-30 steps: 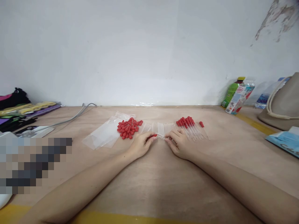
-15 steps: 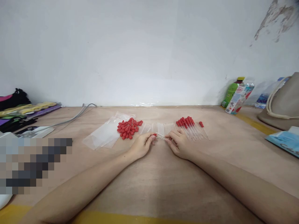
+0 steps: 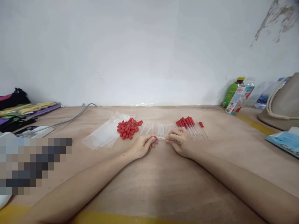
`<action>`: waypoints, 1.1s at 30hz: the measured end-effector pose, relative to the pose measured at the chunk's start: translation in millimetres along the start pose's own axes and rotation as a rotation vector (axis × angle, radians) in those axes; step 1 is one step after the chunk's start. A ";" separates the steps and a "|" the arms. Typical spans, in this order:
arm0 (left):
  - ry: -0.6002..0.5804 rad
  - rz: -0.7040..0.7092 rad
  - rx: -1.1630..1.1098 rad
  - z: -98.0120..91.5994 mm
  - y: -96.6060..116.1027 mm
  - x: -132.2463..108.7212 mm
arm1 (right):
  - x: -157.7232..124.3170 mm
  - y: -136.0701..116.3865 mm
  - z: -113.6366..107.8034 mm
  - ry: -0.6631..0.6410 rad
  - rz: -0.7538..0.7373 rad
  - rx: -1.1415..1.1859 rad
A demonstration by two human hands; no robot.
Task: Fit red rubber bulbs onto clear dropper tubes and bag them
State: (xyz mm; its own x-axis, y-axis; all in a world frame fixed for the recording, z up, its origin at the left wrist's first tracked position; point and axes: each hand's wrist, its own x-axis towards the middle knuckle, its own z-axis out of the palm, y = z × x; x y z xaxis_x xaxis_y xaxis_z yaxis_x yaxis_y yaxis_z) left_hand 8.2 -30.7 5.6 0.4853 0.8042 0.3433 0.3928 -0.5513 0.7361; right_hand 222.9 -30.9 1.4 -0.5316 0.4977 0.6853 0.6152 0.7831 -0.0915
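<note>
Between my fingertips a clear glass dropper tube (image 3: 160,137) lies level, its left end at a red rubber bulb (image 3: 154,137). My left hand (image 3: 143,145) pinches that bulb, which is mostly hidden by the thumb and finger. The tube's right part is gripped by my right hand (image 3: 178,142). Just behind both hands is a row of loose clear tubes (image 3: 161,128). A heap of loose red bulbs (image 3: 128,128) sits to the left. Several droppers with red bulbs fitted (image 3: 188,121) lie side by side at the right, with one more red-bulbed dropper (image 3: 201,124) beside them.
Clear plastic bags (image 3: 105,132) lie left of the bulb heap. A grey cable (image 3: 74,117) and packaged goods (image 3: 35,109) are at the far left. Toward the right stand a green bottle (image 3: 231,93), a beige bag (image 3: 283,102) and a blue packet (image 3: 285,140).
The tube has swung from a slant to nearly level and come slightly nearer. My left fingers now cover more of the red bulb; the piles are unchanged.
</note>
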 end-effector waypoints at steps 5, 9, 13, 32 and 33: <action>-0.021 -0.009 -0.050 1.5 -0.8 -0.3 | -1.7 -1.2 2.9 0.079 0.003 -0.092; -0.011 -0.001 -0.028 0.6 1.8 -1.0 | -1.6 0.1 2.9 0.088 -0.018 -0.072; -0.015 0.012 0.000 -1.8 7.1 -1.7 | -1.5 4.6 -0.2 0.042 -0.025 -0.022; -0.103 0.191 0.249 -4.4 8.0 -3.9 | 2.0 4.1 -18.8 -0.223 -0.052 0.063; -0.102 0.189 0.267 -4.5 7.8 -3.9 | 2.0 3.5 -18.7 -0.213 -0.051 0.051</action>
State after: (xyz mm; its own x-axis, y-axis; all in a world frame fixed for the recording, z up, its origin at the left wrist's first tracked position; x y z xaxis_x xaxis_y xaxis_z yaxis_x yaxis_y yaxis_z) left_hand 5.9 -37.2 12.7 0.6394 0.6631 0.3893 0.4724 -0.7382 0.4815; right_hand 234.9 -34.2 15.9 -0.6757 0.5199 0.5226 0.5566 0.8247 -0.1008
